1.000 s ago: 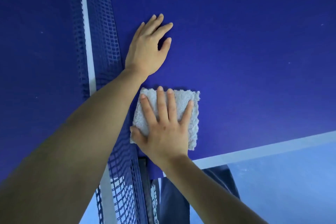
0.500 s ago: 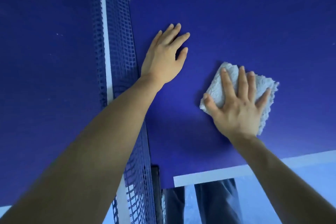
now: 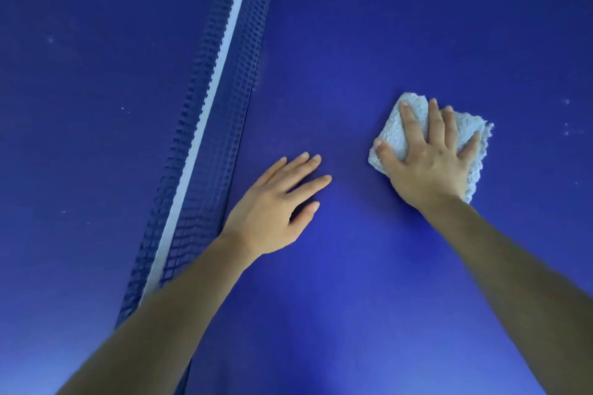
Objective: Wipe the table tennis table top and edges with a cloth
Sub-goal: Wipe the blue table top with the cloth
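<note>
We have the folded white terry cloth (image 3: 414,125) at right of centre in the frame, flat on the blue table tennis surface (image 3: 353,266). Our right hand (image 3: 430,163) lies on top of it, fingers spread and straight, palm pressing down; no curl round the fabric, so the grip is open and it's a press, not a pinch. Our left hand (image 3: 276,215) sits at centre frame, fingers straight and flat on the bare surface just beside the net (image 3: 205,125), holding nothing, grip open. The two hands are apart, with bare blue between them.

Handling, as we judge it: the cloth is soft, light and limp, and folded thick enough to stay as a pad. It should slide easily on the smooth top, so a flat palm over the middle keeps the folds together; taking it by a corner would likely let it unfold or bunch. For the edges we'd probably need to wrap the fingers over it.

White specks show at left of the net and at far right. No containers in view.
</note>
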